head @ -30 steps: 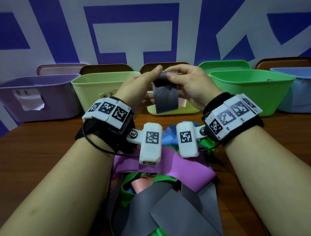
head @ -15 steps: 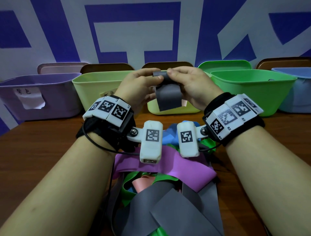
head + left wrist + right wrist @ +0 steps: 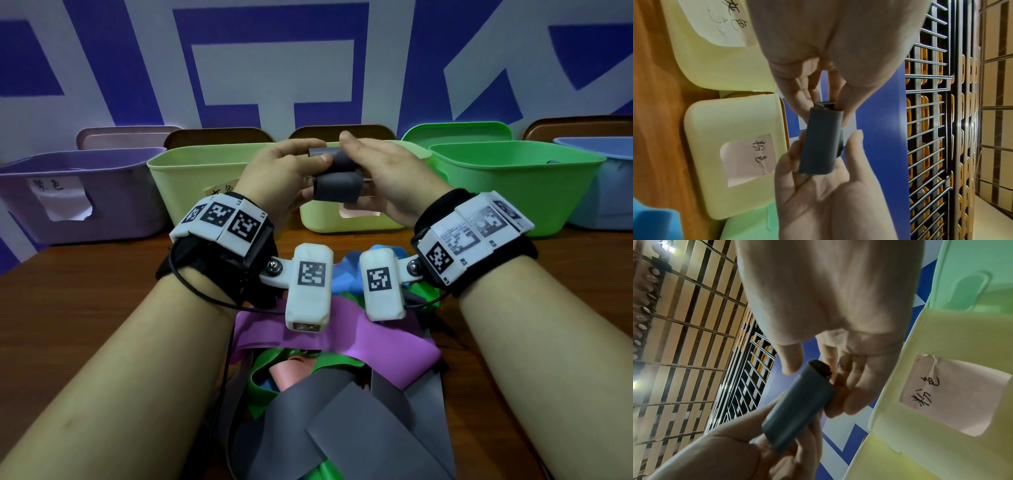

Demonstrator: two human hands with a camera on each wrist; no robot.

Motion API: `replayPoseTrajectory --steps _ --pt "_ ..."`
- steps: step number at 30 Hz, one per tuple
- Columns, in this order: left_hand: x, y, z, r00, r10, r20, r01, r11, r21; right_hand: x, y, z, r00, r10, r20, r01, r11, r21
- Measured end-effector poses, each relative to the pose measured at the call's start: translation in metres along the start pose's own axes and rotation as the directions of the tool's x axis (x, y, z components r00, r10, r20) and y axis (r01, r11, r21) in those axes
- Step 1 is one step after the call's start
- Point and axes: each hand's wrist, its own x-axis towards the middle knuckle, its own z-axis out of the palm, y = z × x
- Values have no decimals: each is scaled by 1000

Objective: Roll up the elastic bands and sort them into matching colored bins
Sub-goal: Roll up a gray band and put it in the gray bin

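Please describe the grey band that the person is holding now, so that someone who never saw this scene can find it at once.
Look above the wooden table, in front of the row of coloured bins. There the left hand and right hand meet, and between their fingertips is the grey band. Unlike the flat grey bands in the pile below, it is rolled into a short, thick roll and held in the air.

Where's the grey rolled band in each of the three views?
Head: grey rolled band upper centre, held between both hands in front of the bins.
Left wrist: centre, standing lengthwise.
Right wrist: lower centre, tilted.
Shared landmark: the paper label on the yellow bin.
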Motion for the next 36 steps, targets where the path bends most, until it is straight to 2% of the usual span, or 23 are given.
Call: replayPoseTrajectory --steps 3,9,18,22,29,36 --pt "2 -1 1 1000 -1 4 1 1000 -4 0 0 0 999 -36 -25 34 998 -51" --pt "5 -6 2 996 -88 6 88 995 49 0 0 -2 996 -71 -50 71 997 6" --pt "8 -10 -1 999 -28 -21 28 999 -21 0 -3 -2 997 -53 -62 59 995 86" --pt "5 -6 -1 1000 -17 10 17 999 -28 -1 -1 0 999 -10 -30 12 999 50" --pt "4 -5 1 999 -23 27 24 999 -29 3 1 -1 993 -78 -89 79 997 8" --pt "5 -6 1 996 -89 9 88 990 108 6 3 1 989 -128 -80 126 992 -25"
